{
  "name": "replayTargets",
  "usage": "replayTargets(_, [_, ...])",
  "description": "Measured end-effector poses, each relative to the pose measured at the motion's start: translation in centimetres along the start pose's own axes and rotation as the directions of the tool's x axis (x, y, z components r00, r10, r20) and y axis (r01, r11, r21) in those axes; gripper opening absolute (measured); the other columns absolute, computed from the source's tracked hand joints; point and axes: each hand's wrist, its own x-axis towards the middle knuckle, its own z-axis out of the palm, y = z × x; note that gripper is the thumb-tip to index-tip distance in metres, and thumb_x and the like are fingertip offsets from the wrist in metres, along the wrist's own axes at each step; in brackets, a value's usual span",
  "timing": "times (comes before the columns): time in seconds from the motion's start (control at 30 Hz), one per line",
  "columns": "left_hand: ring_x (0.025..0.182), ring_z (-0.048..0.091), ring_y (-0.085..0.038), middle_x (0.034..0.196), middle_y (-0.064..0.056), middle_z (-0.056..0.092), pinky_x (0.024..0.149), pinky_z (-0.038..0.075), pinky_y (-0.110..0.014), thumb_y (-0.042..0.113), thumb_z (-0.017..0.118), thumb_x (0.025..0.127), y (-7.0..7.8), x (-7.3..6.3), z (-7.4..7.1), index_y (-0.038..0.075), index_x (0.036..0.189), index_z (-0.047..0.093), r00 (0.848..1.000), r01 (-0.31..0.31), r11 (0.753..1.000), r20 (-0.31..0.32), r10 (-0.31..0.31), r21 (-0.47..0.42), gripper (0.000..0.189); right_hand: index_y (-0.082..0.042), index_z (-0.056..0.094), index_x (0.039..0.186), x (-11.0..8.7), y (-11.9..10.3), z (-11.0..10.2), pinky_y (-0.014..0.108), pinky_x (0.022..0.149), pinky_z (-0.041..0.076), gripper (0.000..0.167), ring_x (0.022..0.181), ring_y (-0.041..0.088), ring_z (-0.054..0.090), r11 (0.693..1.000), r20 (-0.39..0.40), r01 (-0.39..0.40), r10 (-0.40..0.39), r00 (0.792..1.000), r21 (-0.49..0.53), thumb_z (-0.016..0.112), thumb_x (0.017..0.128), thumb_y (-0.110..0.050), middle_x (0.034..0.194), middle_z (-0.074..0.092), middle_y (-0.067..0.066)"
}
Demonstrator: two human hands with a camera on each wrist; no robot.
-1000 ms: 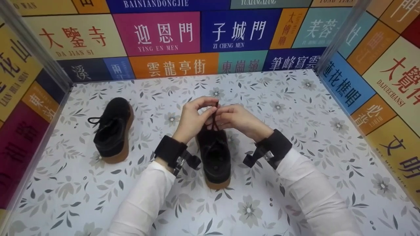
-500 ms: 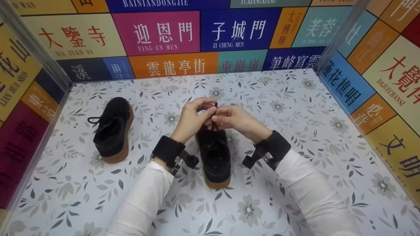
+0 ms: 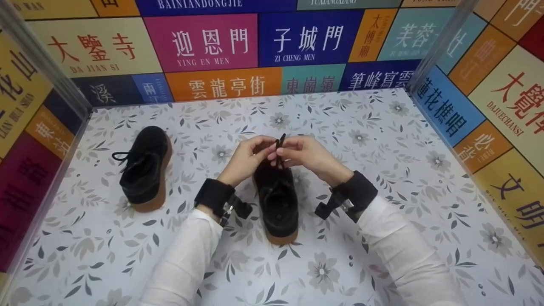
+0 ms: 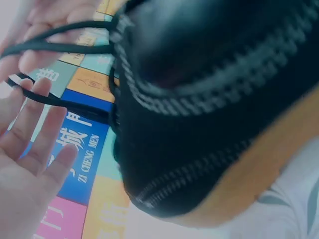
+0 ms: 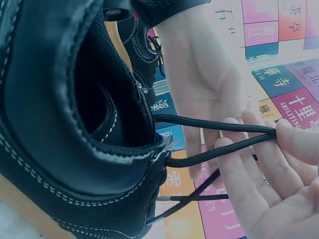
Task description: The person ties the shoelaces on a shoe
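A black lace-up shoe (image 3: 278,212) with a tan sole stands mid-table, toe pointing away. Over its toe end, the left hand (image 3: 245,160) and right hand (image 3: 312,155) meet with fingertips close together at the shoelace (image 3: 280,148). In the right wrist view the right hand (image 5: 279,184) pinches a doubled black shoelace (image 5: 214,124) between thumb and fingers, drawn out from the eyelets. The left wrist view has the left hand (image 4: 30,139) with another lace strand (image 4: 75,107) running to its fingers. The left thumb's grip is partly hidden there.
The matching black shoe (image 3: 146,170), its lace looped at the side, stands on the left. A floral-patterned table (image 3: 382,263) lies beneath, enclosed by colourful lettered panels (image 3: 212,42) at the back and both sides. Black camera straps (image 3: 357,193) circle both wrists.
The left hand has come down slightly toward the wearer, its index finger lower. The upper part of the lace now stands above the fingertips. The right hand and both shoes stay nearly in place.
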Motion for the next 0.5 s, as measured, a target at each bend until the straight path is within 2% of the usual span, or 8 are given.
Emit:
replayTargets(0.1, [0.109,0.068,-0.022,0.116,-0.011,0.074,0.099,0.051,-0.034,0.019,0.064,0.099,-0.4,0.0,-0.3,0.004,0.116,0.072,1.000,-0.008,0.999,-0.012,0.008,0.044,0.023,0.006,0.065,0.120,0.0,0.1,-0.1,0.027,0.084,0.059,0.024,0.092,0.013,0.072,1.000,-0.002,0.012,-0.012,1.000,0.003,0.056,0.102,-0.008,0.099,0.076,0.000])
replayTargets(0.2, [0.113,0.067,-0.025,0.114,-0.014,0.075,0.104,0.050,-0.037,0.015,0.065,0.098,-0.6,0.0,-0.7,0.002,0.112,0.073,0.999,-0.031,0.996,-0.039,0.034,0.081,0.021,0.006,0.064,0.122,0.0,0.2,-0.1,0.027,0.083,0.060,0.026,0.092,0.013,0.072,1.000,-0.013,0.025,-0.025,1.000,-0.003,0.056,0.102,-0.008,0.097,0.076,0.000])
replayTargets(0.33, [0.111,0.067,-0.029,0.111,-0.017,0.074,0.104,0.050,-0.040,0.011,0.067,0.096,-0.3,-0.1,-1.3,-0.001,0.110,0.073,0.992,-0.047,0.991,-0.106,0.061,0.128,0.019,0.011,0.063,0.122,0.1,0.4,-0.1,0.027,0.081,0.060,0.028,0.088,0.011,0.072,0.999,-0.049,0.037,-0.039,0.998,-0.036,0.057,0.101,-0.007,0.093,0.075,-0.002])
replayTargets(0.5, [0.107,0.069,-0.028,0.108,-0.016,0.075,0.102,0.052,-0.039,0.013,0.070,0.094,0.4,-0.2,-2.1,0.001,0.108,0.073,0.980,-0.049,0.983,-0.181,0.082,0.178,0.019,0.015,0.063,0.119,0.4,0.7,-0.1,0.026,0.078,0.061,0.029,0.083,0.008,0.071,0.994,-0.093,0.063,-0.071,0.993,-0.091,0.058,0.100,-0.006,0.091,0.075,0.000])
